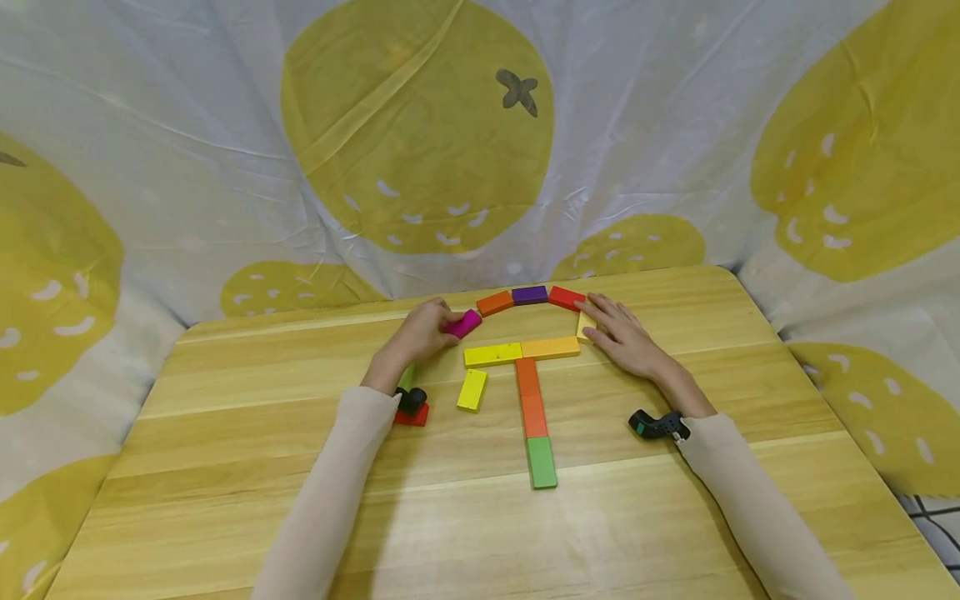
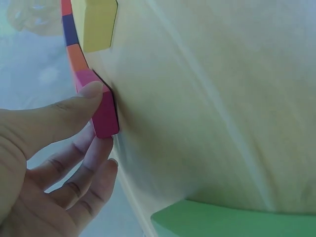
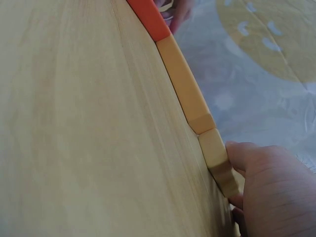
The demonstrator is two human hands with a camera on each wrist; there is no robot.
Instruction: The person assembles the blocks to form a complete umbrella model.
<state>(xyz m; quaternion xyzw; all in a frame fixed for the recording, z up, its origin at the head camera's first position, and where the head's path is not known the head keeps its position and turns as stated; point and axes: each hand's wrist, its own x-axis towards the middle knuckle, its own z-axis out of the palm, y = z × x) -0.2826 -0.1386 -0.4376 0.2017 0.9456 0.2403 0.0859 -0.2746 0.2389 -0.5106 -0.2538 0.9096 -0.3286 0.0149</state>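
My left hand pinches a magenta block between thumb and fingers. In the left wrist view the magenta block meets the end of an orange block. That orange block, a purple block and a red block form a curved row. At its right end my right hand holds a pale yellow block, its fingers partly covering it and reaching the red one. The right wrist view shows the thumb against the pale yellow block.
Below the curve, a yellow block and a light orange block form a bar. Orange blocks and a green block run down from it. A loose yellow block lies left; another red block sits by the left wrist.
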